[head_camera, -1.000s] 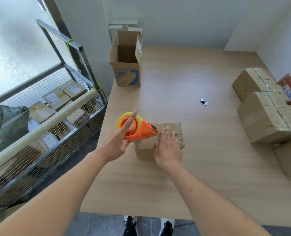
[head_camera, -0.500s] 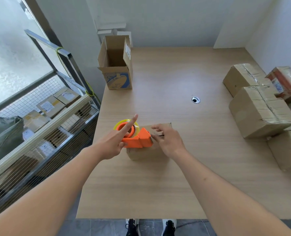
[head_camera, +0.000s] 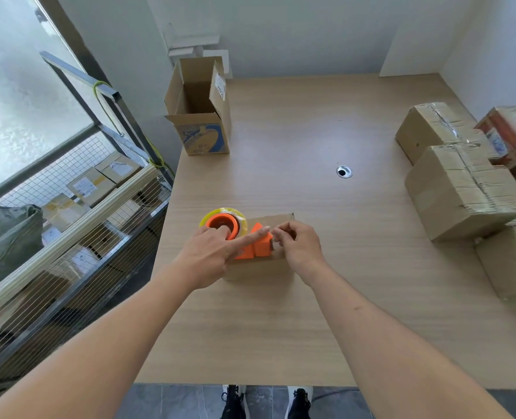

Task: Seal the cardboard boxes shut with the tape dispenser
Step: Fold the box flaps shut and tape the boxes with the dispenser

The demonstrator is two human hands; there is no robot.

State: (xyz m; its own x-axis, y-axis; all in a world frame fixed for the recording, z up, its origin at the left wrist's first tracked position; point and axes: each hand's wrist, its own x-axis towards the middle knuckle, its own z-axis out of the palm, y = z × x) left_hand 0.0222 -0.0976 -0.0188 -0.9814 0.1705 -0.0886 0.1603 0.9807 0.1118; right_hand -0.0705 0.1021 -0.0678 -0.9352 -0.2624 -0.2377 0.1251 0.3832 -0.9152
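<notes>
- Far L of the hands: wire-mesh cart (head_camera: 78,213) w/ small labelled parcels, off the surface.
- Beyond the L hand, well away: an open box (head_camera: 198,107), flaps up, not sealed yet.
- L hand (head_camera: 208,258) grips the tape dispenser (head_camera: 244,237): orange body, yellowish roll on an orange hub. Index finger lies straight along its top, the rest curl round it. A sec ago the dispenser was tipped up w/ its nose over the box lid; now it sits lower and flatter, at the box's L end.
- Under and between both hands: small cardboard box (head_camera: 269,225), plain brown, flaps down, on the surface (head_camera: 296,313) near its front edge. Mostly hidden, so can't see any tape on it.
- R hand (head_camera: 297,246) was flat on the lid a sec ago; now its fingers are bunched in a narrow pinch right at the dispenser's cutter end. Prob pulling the tape's free end, but tape too thin/clear to confirm.
- Means, I'd say: a strip is just being started, seam not done.
- Far R of the hands: a cluster of closed, taped boxes (head_camera: 459,195), well apart.
</notes>
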